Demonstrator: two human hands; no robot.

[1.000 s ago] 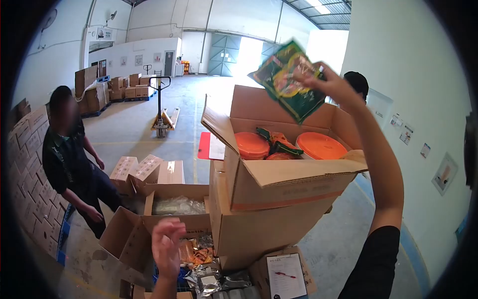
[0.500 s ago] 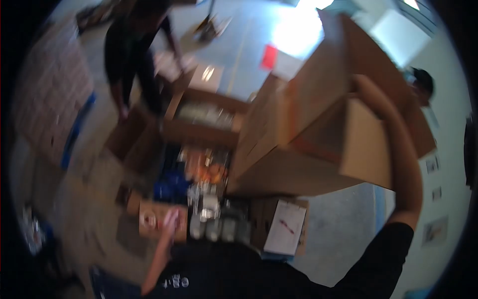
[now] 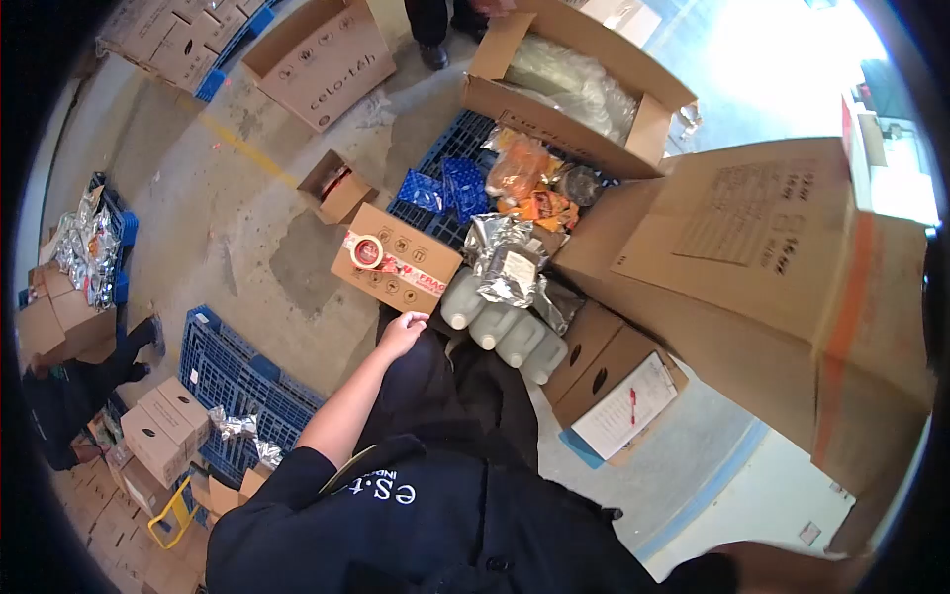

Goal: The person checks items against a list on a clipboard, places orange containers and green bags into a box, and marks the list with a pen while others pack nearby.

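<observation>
My left hand [image 3: 404, 335], its fingers curled in with nothing visible in them, is at the near edge of a taped cardboard box [image 3: 411, 255]. A roll of tape [image 3: 366, 251] lies on that box. On my right a large cardboard box [image 3: 737, 233] stands tilted. My right forearm [image 3: 792, 564] reaches towards its lower end, but the hand itself is out of sight. In front of my legs are several grey-capped jugs [image 3: 495, 327], with silver foil packs [image 3: 507, 259] just beyond them.
Blue packs [image 3: 445, 186] and orange bags [image 3: 529, 168] lie on a blue pallet [image 3: 460, 139]. Beyond stands an open box [image 3: 584, 84] holding clear plastic. A clipboard with paper [image 3: 625, 408] rests on a carton. Another pallet [image 3: 237, 371] and a person [image 3: 74, 396] are at left.
My view has tipped down and turned. My left hand has drawn back from the top of the taped box. My right hand, formerly at the large box's flap, has left view; that box appears lower.
</observation>
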